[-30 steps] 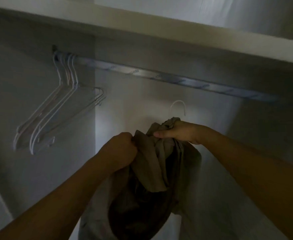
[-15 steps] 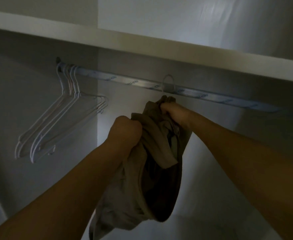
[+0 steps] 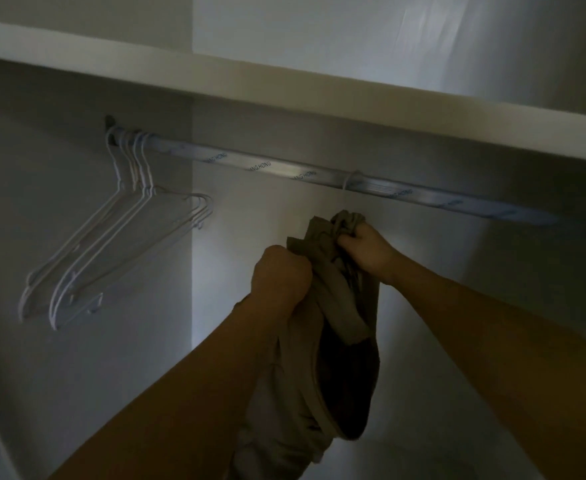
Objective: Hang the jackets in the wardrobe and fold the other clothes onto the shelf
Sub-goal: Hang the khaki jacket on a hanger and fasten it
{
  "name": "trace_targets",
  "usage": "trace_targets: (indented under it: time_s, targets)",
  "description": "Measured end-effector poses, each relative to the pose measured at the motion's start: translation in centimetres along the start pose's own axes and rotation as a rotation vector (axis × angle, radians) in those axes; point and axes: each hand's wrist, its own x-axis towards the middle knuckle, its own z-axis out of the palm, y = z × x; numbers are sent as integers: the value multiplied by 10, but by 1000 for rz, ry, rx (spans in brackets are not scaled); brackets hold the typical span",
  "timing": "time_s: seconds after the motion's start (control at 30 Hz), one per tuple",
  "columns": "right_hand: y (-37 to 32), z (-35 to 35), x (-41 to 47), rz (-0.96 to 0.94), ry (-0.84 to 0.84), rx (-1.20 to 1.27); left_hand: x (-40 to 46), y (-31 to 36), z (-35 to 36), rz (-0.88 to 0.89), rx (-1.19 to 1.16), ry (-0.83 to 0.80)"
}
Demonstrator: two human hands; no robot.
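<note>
A: Two hands on the jacket (image 3: 322, 341) — left hand (image 3: 281, 275) fisted round its fabric, right hand (image 3: 364, 251) clutching the collar.

B: Its hanger hook (image 3: 350, 180) sits over the rail (image 3: 284, 168).

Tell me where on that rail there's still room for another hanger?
The rail is bare between the empty hangers bunched at its left end and the hook of the jacket. Right of that hook it is bare too. Both hands crowd the middle.
</note>
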Motion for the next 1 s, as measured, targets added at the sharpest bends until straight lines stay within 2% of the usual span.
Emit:
trace_targets:
  time_s: [0.1,0.17,0.3,0.37,0.47,0.53,0.6,0.63,0.7,0.77,0.83,0.93,1.0]
  targets:
    - [12,5,-2,49,16,-111,2,-14,1,38,24,-64]
    - [12,5,-3,76,42,-85,-2,-16,-1,63,59,-63]
    - [3,3,-7,158,16,-208,-14,-23,-18,164,146,81]
    - [-8,1,-9,183,-71,-407,-19,-37,-32,231,176,144]
    - [-36,0,-22,281,-209,-857,-26,-61,-56,224,202,198]
    - [-57,4,-37,168,-71,-940,-34,-73,-74,193,172,204]
    - [-71,16,-49,-115,70,-821,-42,-83,-94,201,182,204]
    - [-76,24,-53,-247,38,-701,-46,-86,-104,221,167,165]
    - [-87,45,-62,-367,-201,-399,-53,-89,-122,236,-3,29]
    - [-97,73,-66,-350,-475,-130,-62,-87,-136,189,-155,-86]
    - [-102,101,-65,-328,-644,38,-66,-85,-145,96,-289,-141]
    - [-110,126,-60,-291,-734,114,-71,-83,-158,6,-509,-163]
    - [-113,133,-54,-246,-753,180,-72,-84,-166,-20,-573,-162]
